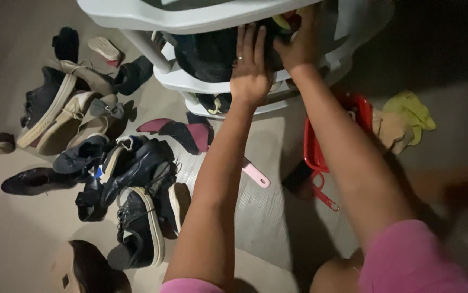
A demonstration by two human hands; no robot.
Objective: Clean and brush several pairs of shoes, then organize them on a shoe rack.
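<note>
- Shoe pile (104,163) on the floor, left of the white rack (190,81): at least ten dark and tan shoes; exact count unclear.
- One pink-handled tool (257,174) below the rack.
- One red basket (321,146) right of the rack; contents hidden.
- Left hand (249,68): grip flat, fingers spread on the dark bundle (207,54) in the rack's middle shelf.
- Right hand (298,43): grip closed on that bundle's far edge.

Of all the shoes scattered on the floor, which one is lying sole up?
The pale-soled shoe at the far top of the pile, beside the rack's leg. Its light sole faces up, while the dark shoes nearer the person rest on their soles or sides.
</note>
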